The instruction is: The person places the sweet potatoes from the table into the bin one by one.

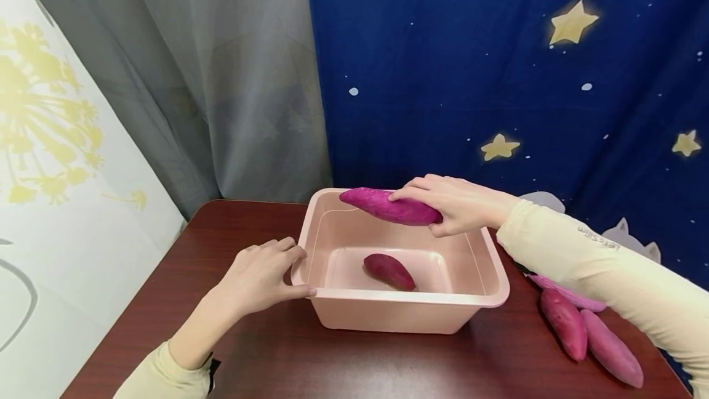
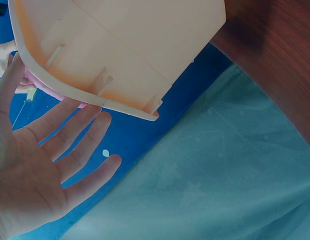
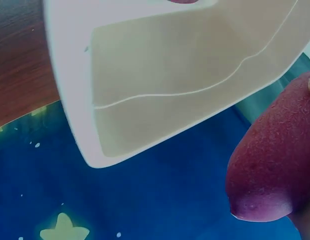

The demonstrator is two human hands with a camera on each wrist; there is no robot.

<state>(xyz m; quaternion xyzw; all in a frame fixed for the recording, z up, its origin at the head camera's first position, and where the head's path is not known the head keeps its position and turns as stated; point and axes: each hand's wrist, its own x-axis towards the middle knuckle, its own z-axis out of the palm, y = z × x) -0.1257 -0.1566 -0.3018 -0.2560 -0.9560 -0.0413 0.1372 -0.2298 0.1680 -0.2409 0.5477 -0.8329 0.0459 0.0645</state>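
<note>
We find the right hand (image 1: pixel 455 203) with its grip pinching a purple sweet potato (image 1: pixel 379 205), which hangs above the pink basin (image 1: pixel 399 296), toward 12 o'clock from the basin's centre. We note fingers across the top, thumb at the near side, close to the thicker end; the tapered tip points to 10 o'clock, unsupported. We judge the root firm, stiff and fairly heavy for its bulk; its dull, roughened skin should resist slipping, though a drop could bruise it. We advise a hold round the thick middle, as a hold near one end may let it twist. We record the left hand (image 1: pixel 260 276) at the basin's corner between 8 and 9 o'clock, its grip spread, straight fingers touching the rim. The basin, on the counter (image 1: pixel 388 368), appears thin-walled, light and easily shifted. We observe a second root (image 1: pixel 389 271) lying on the basin floor near its centre, and a group of further roots (image 1: pixel 564 325) outside toward 4 o'clock.
</note>
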